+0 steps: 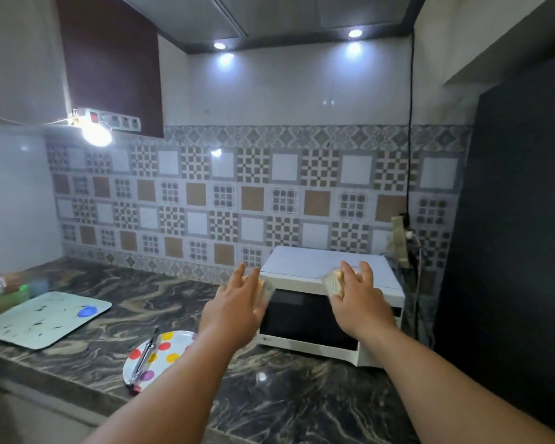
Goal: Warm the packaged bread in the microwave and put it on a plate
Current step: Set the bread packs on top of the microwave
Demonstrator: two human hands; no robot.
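Seen from the head camera, both arms reach forward over a dark marbled stone bench (302, 395) toward a white box-shaped microwave with a dark glass door (305, 318), which stands at the back right of the bench with its door closed. The left hand (237, 302) curls its fingers round a clear-wrapped packet of pale bread (265, 291), held in front of the microwave's upper left corner. The right hand (356, 296) grips a second clear-wrapped bread packet (332, 280), held over the microwave's front top edge. Nearer, left of the left forearm, a white round plate with coloured dots (170, 350) lies on the bench, a pair of metal tongs (143, 358) resting across it. Farther left lies a pale rectangular tray with a blue blob (45, 318).
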